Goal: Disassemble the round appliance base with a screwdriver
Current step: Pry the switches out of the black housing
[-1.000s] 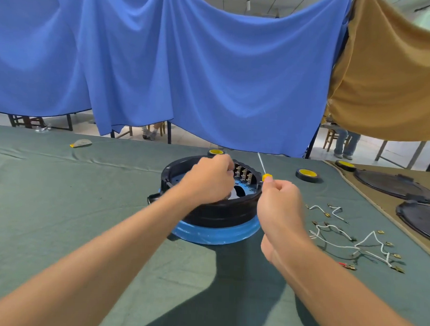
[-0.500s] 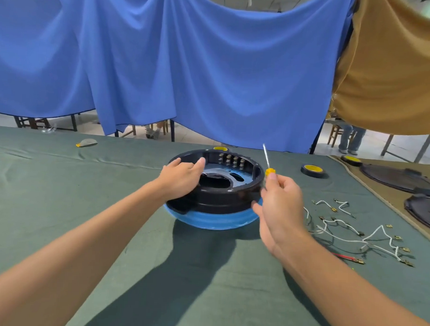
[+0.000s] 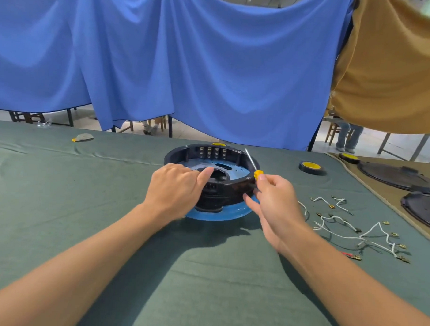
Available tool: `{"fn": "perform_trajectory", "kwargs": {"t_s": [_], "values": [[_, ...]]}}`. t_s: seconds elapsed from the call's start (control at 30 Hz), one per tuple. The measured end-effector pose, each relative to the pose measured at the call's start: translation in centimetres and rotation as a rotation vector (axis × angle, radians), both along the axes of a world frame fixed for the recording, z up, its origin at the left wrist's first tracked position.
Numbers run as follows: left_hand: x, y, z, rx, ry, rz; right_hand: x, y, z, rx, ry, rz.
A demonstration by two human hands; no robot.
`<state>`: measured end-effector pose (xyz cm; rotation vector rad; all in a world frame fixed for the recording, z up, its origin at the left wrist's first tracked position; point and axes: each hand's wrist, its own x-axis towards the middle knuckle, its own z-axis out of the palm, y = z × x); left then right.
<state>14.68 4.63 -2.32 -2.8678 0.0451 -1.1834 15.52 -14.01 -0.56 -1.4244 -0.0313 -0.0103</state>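
The round appliance base of black plastic on a blue bottom plate [image 3: 229,173] lies flat on the green cloth surface [image 3: 85,207], near its far edge and about midway along it. The left hand [image 3: 176,188] grips the near-left rim, fingers curled over it and the thumb reaching in towards the central opening. The right hand [image 3: 273,201] pinches the yellow-handled screwdriver with a thin steel shaft [image 3: 257,174] between thumb and forefinger. Its lower fingers are stretched out to the base's right wall.

The step in hand looks like setting the base so that a screw comes under the driver. No screw is engaged, as the shaft slants up and away to the left with its tip in the air over the right rim. To do it well, the tip must first be brought down and seated square in the screw head. The shaft should stand in line with the screw, and the left hand should press down on the rim so the base cannot spin on the cloth. Which screw comes next I cannot tell.

Being round, the base has no long axis across the surface; its axis stands upright. The open cavity faces up, the blue plate is underneath, and a row of small metal terminals [image 3: 213,150] lines the far inner wall. Loose white wires with brass ends [image 3: 341,225] lie towards the right edge, apart from the base.
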Motion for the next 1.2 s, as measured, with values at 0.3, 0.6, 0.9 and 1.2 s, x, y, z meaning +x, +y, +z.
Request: {"fn": "perform_trajectory", "kwargs": {"t_s": [0.3, 0.6, 0.9, 1.2], "values": [[0.0, -4.9, -0.4, 0.072, -0.316, 0.214, -0.9, -2.2, 1.4, -0.299, -0.212, 0.034], [0.4, -2.6, -1.0, 0.030, -0.368, -0.154, -4.2, -4.2, -2.8, -0.589, -0.506, 0.015], [0.3, -2.9, -1.5, -0.008, -0.336, -0.146, -5.0, -4.2, -3.3, -0.731, -0.557, -0.077], [-0.4, -2.7, -1.5, -0.007, -0.205, -0.171, -5.1, -2.8, -2.3, -0.650, -0.683, -0.127]]}}
